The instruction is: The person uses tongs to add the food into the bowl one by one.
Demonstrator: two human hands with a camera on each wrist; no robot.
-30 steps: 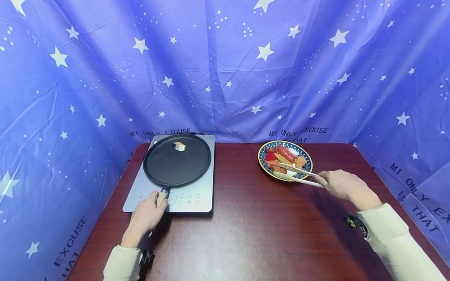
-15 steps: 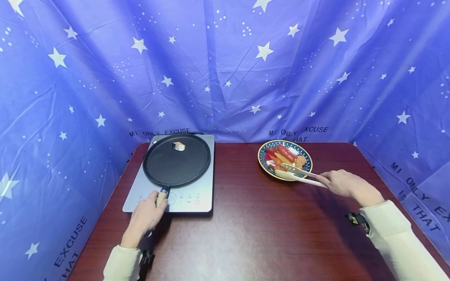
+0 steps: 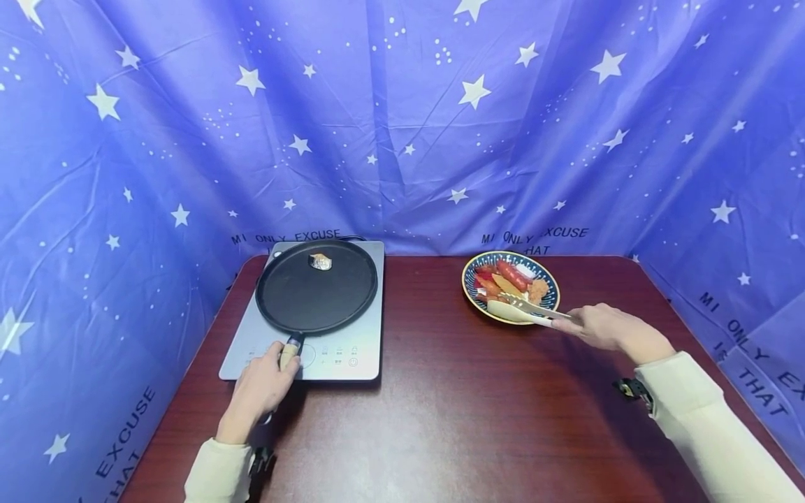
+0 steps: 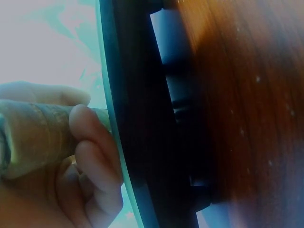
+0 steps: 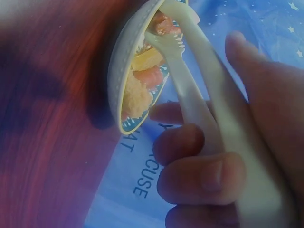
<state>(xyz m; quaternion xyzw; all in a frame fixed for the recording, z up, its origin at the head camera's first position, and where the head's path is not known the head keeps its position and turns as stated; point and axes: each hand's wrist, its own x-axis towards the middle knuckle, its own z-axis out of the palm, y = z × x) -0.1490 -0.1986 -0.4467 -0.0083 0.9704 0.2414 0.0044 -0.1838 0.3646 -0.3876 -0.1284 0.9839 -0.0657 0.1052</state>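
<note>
My left hand grips the wooden handle of a flat black frying pan. The pan sits on a silver induction cooktop, with a small orange-and-silver piece near its far rim. On the right, my right hand holds cream-coloured tongs, fingers curled round both arms. Their tips are down at the near side of a blue patterned plate of food. A red sausage, a yellow strip and a tan crumbly piece lie there; whether the tips pinch anything, I cannot tell.
The dark red wooden table stretches between cooktop and plate. A blue star-printed curtain hangs behind it and along both sides. Behind the cooktop a black cord shows.
The tongs in my right hand have shifted slightly about the plate's near side, and their tips have come closer together. My left hand and the pan have stayed put.
</note>
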